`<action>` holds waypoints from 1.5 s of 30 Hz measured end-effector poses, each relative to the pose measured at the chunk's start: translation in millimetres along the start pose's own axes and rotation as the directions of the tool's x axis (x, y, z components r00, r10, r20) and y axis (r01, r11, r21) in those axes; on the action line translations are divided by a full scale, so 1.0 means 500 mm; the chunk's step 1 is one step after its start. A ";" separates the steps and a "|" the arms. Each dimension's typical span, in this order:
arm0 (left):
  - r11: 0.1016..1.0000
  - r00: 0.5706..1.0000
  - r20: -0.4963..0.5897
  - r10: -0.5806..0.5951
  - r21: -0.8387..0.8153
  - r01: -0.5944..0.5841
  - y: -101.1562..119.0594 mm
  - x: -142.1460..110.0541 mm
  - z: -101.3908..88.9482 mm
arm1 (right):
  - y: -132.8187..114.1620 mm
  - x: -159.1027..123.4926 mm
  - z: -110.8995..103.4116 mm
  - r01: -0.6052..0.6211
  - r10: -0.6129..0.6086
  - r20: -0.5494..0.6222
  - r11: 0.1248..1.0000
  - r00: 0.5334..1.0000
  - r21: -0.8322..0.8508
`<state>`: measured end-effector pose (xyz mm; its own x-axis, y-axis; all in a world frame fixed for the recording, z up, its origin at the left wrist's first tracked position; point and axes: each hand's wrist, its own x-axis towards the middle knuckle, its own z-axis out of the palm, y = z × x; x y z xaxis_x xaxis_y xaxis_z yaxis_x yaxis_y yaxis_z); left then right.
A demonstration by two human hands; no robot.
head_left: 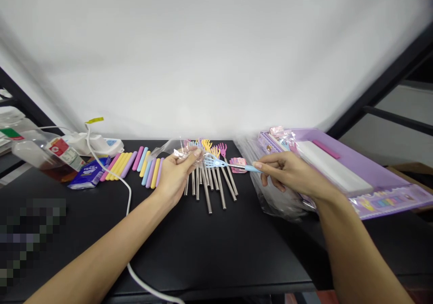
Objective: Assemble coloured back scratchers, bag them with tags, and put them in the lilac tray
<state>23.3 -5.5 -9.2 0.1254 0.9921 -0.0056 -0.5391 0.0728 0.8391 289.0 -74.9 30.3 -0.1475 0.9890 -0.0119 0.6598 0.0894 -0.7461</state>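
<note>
My right hand (287,171) pinches the blue handle of a back scratcher (237,165), whose light blue claw end points left. In my left hand (181,173) is a crumpled clear plastic bag (189,156), with its edge close to the claw; whether the claw is inside the bag, I cannot tell. Beneath and behind both hands lie several back scratcher heads with metal rods (221,191), their claws pink, yellow and blue. Coloured handle tubes (126,164) in pink, yellow, purple and blue lie in rows left of my left hand. Small pink cards (238,164) rest behind the held scratcher.
At right, a purple display box (352,159) holds a white block and packaged pieces, with clear plastic bags (277,200) beside it. A white cable (128,204) crosses the black table (209,254). A bottle (47,155), a blue tissue pack (89,173) and a power strip (110,145) stand left.
</note>
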 end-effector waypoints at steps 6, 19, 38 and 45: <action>1.000 1.000 0.014 0.002 0.030 -0.002 0.001 -0.002 -0.001 | -0.008 0.003 0.007 0.037 -0.034 -0.034 0.997 0.999 0.074; 0.998 0.985 0.165 -0.049 0.045 0.042 -0.013 -0.026 0.019 | -0.045 0.032 0.108 0.146 -0.105 -0.132 0.922 0.986 0.360; 0.978 0.953 0.278 -0.122 0.200 0.067 -0.010 -0.028 0.009 | -0.014 0.038 0.104 0.232 -0.208 -0.111 0.928 0.972 0.293; 0.960 0.929 0.346 -0.135 0.279 0.036 -0.005 -0.034 0.011 | -0.011 0.037 0.104 0.335 -0.319 -0.242 0.942 0.916 0.026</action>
<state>26.9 -23.1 -8.1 0.4771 0.8761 0.0694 -0.2803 0.0769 0.9568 244.4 -63.0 -0.6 -0.1678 0.9062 0.3881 0.5529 0.4124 -0.7240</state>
